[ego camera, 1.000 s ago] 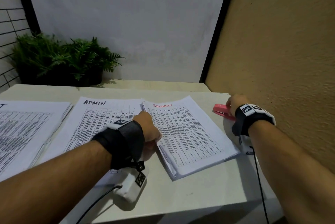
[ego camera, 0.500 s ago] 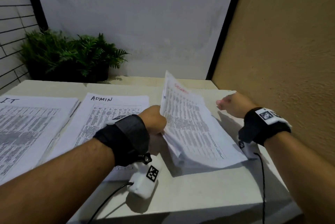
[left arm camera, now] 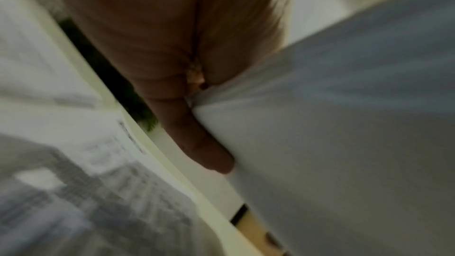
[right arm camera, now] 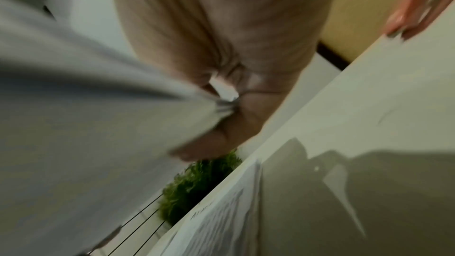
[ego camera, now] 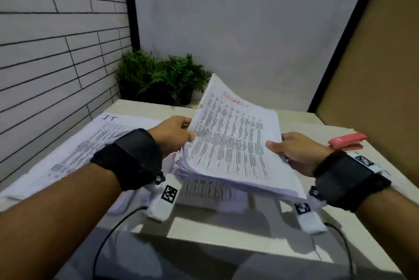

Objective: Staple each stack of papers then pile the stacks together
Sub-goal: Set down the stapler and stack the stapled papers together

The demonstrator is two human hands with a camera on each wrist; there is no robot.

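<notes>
A thick paper stack headed SECURITY in red point(ego camera: 231, 141) is lifted off the table and tilted, far edge up. My left hand point(ego camera: 174, 134) grips its left edge; in the left wrist view the fingers point(left arm camera: 197, 139) lie under the sheets point(left arm camera: 344, 124). My right hand point(ego camera: 292, 150) grips its right edge, and the right wrist view shows paper point(right arm camera: 98, 114) pinched at the fingers point(right arm camera: 221, 129). The stack marked IT point(ego camera: 90, 143) lies flat at the left. Another stack point(ego camera: 204, 191) lies under the lifted one. A pink stapler point(ego camera: 345, 140) sits on the table at the far right.
A potted fern point(ego camera: 161, 77) stands in the back corner by the tiled wall. A brown wall panel point(ego camera: 374, 75) runs close along the table's right side. The white table's point(ego camera: 226, 232) front edge is just below my wrists, with cables hanging over it.
My right hand left the stapler and took hold of the SECURITY stack's right edge. Both hands have lifted that stack off the table. The head view swung left.
</notes>
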